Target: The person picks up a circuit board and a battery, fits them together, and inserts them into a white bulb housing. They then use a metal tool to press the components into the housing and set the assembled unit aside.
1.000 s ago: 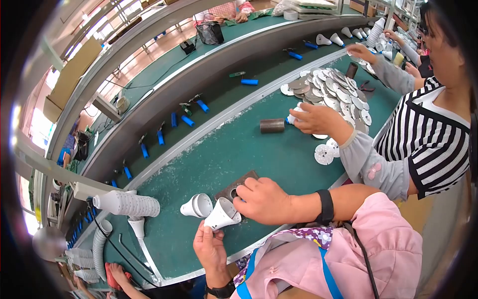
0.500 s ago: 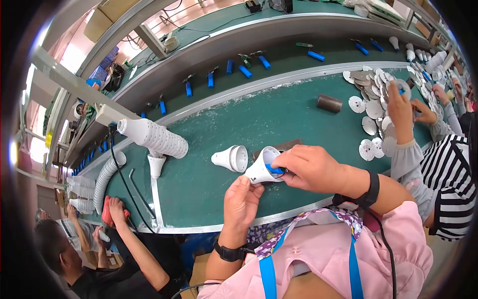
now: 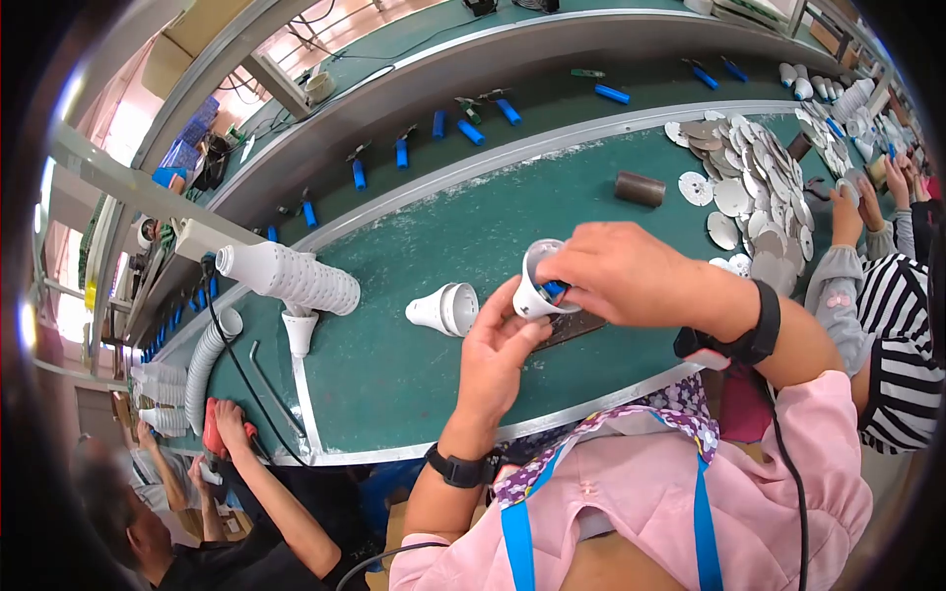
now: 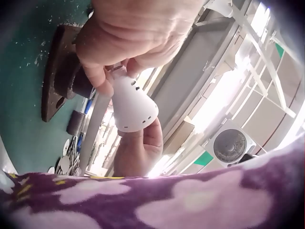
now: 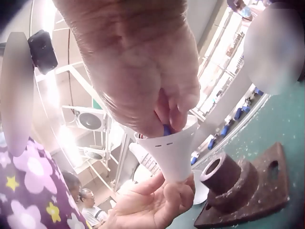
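Observation:
My left hand (image 3: 496,353) grips the narrow end of a white cone-shaped housing (image 3: 533,297), its wide mouth turned up toward the right hand. The fingers of my right hand (image 3: 631,278) reach into that mouth and pinch a blue part (image 3: 554,289). In the right wrist view only a bit of the blue part (image 5: 167,130) shows between the fingertips, above the housing (image 5: 175,155). A rusty metal base with a round post (image 5: 224,177) stands on the table close by. Two nested white housings (image 3: 445,308) lie left of my hands.
Stacked white housings (image 3: 288,276) lie at the left, near a ribbed hose (image 3: 207,360). A metal cylinder (image 3: 640,188) and a pile of discs (image 3: 749,187) are at the right. Blue parts (image 3: 471,132) lie along the channel behind. People work on both sides.
The right hand, at first beside the housing's mouth, has put its fingers and the blue part inside. The left hand has lifted the housing and tipped its mouth further up. The head view has shifted.

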A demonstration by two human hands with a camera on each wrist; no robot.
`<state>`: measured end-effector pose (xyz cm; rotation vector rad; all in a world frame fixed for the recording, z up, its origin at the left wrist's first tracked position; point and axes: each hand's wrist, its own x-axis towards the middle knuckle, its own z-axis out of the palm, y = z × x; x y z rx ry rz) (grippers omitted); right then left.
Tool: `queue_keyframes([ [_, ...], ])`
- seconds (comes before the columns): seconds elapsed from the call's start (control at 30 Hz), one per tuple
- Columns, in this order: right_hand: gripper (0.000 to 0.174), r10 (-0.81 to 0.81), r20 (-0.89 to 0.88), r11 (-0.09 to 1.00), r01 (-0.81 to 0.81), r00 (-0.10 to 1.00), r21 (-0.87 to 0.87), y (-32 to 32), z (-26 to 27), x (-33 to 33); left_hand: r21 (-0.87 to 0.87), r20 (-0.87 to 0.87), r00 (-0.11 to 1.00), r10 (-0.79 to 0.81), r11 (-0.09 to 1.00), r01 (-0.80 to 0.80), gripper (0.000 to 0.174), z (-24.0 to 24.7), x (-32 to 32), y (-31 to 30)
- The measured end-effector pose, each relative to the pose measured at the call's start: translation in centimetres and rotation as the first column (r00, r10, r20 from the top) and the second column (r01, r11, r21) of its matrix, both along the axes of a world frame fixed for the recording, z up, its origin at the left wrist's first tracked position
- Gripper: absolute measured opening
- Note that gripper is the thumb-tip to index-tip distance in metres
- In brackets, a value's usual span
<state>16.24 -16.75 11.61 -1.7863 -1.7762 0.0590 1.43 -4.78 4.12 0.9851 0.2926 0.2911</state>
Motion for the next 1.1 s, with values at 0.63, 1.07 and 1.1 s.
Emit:
queue_keyframes([
  [0.63, 0.013, 0.193, 0.268, 0.93, -0.089, 0.944, -0.356, 3.4, 1.4, 0.7, 0.554, -0.145, 0.978, 0.153, 0.831, -0.048, 0.038, -3.4, 1.7, 0.3],
  [1.07, 0.015, 0.176, 0.209, 0.899, -0.07, 0.962, -0.433, 3.8, 1.6, 0.6, 0.028, -0.009, 0.97, -0.242, 0.97, 0.242, 0.051, 0.1, 0.5, 1.7],
  [1.1, 0.015, 0.177, 0.193, 0.896, -0.076, 0.965, -0.438, 3.9, 1.6, 0.7, 0.026, -0.011, 0.971, -0.24, 0.97, 0.24, 0.051, 1.0, 0.8, 1.8],
])
